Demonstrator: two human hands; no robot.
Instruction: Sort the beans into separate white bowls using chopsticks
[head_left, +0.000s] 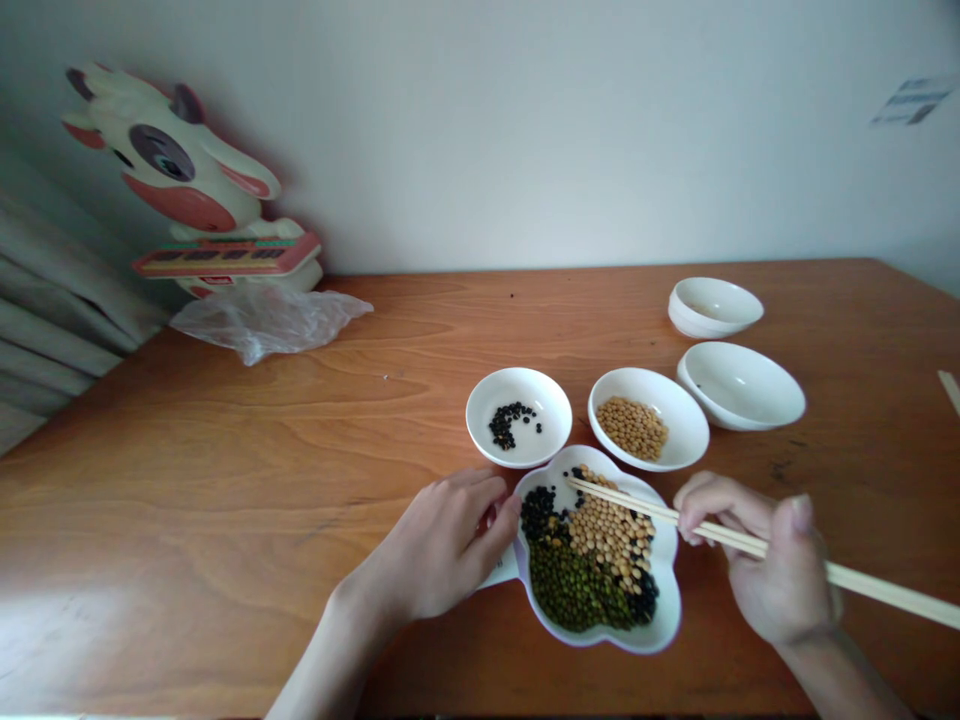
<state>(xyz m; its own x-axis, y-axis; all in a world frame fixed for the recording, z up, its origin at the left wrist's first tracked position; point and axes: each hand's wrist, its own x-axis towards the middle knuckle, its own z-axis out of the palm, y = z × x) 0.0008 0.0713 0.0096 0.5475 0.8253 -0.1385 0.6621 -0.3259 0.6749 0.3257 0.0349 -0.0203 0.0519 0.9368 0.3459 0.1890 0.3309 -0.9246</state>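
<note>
A white flower-shaped dish (667, 610) holds mixed black, yellow and green beans close to me. My left hand (442, 545) grips its left rim with curled fingers. My right hand (772, 565) is closed on a pair of wooden chopsticks (645, 507) whose tips reach over the yellow beans at the dish's far side. Just beyond stand a small white dish with a few black beans (519, 416) and a white dish with yellow beans (648, 418).
Two white bowls (741, 386) (714, 306) with no beans stand at the right back. A cartoon cow toy (187, 185) and a crumpled clear plastic bag (266, 320) sit at the left back by the wall. The wooden table (225, 480) spreads left.
</note>
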